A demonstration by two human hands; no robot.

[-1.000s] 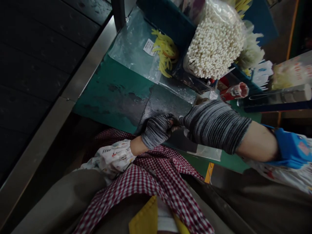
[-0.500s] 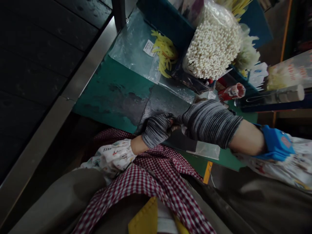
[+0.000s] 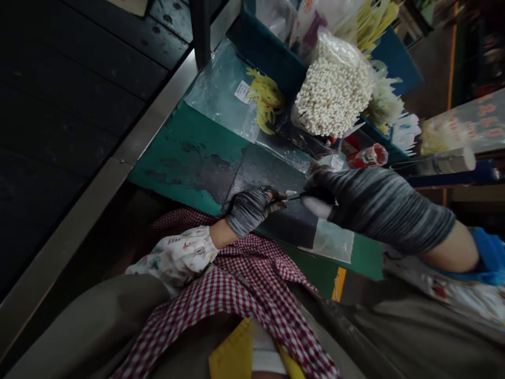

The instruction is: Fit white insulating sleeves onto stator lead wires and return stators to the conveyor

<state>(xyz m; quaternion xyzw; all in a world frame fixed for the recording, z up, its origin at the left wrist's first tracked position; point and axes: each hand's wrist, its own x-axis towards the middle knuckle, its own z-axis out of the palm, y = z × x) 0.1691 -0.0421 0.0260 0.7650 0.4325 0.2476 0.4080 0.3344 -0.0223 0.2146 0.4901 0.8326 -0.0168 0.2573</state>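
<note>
Nearest the camera, a red-and-white checked apron [image 3: 252, 295] covers the person's lap, with a yellow patch [image 3: 232, 358] at its lower edge. Above it, the left hand [image 3: 250, 209], in a grey striped knit glove, rests at the near edge of the green bench [image 3: 185, 152]; its fingers [image 3: 272, 197] are curled and pinched shut on one end of a thin dark rod [image 3: 294, 197]. The right hand [image 3: 355, 202], gloved likewise, meets it from the right, its fingers [image 3: 315, 190] closed on the rod's other end. The rod lies between the two hands, just above the bench, its long axis nearly level across the view, tilted slightly upward to the right; a pale tip shows near the left fingers. What the rod is made of cannot be told.

Beneath the hands lie a dark grey mat [image 3: 268, 173] and a clear plastic sheet [image 3: 331, 239]. Further back, a clear bag [image 3: 221, 89] with a white label lies flat on the bench, beside a heap of yellow strips [image 3: 266, 97]. Beyond stands a blue bin [image 3: 268, 52], against which leans a plastic bag of white sticks [image 3: 335, 92], their ends towards the camera. To its right lie a red-and-white packet [image 3: 369, 156] and a pale cylinder [image 3: 450, 160].
</note>
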